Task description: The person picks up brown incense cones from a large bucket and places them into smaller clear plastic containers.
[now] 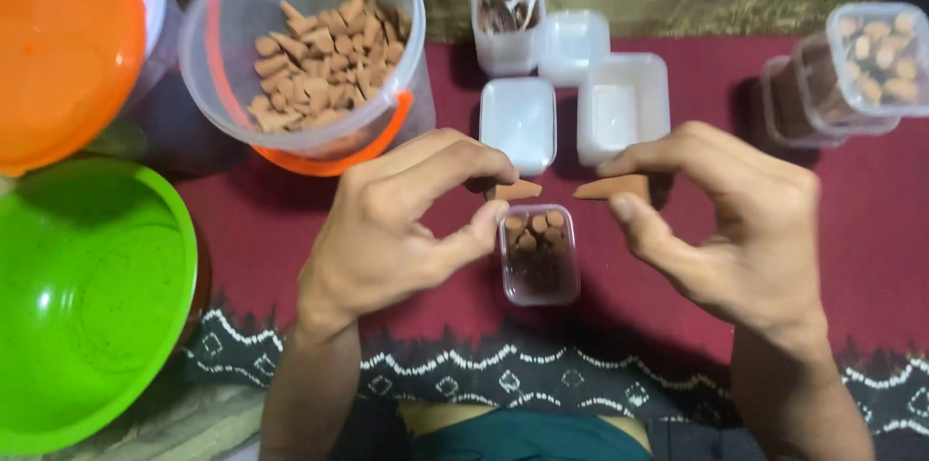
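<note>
My left hand (pixel 402 229) pinches a small brown cone (pixel 515 191) between thumb and forefinger. My right hand (pixel 731 219) pinches a second brown cone (pixel 610 188) the same way. Both cones point toward each other, just above a small clear plastic box (pixel 539 258) that holds several upright cones. The box sits on a dark red cloth (pixel 871 238) between my hands.
A clear bucket (pixel 310 45) with an orange handle holds many loose cones at the back left. Beside it are an orange lid (pixel 63 50) and a green bowl (pixel 87 297). Empty white boxes (pixel 622 103) stand behind; filled, stacked boxes (pixel 871 59) sit at the right.
</note>
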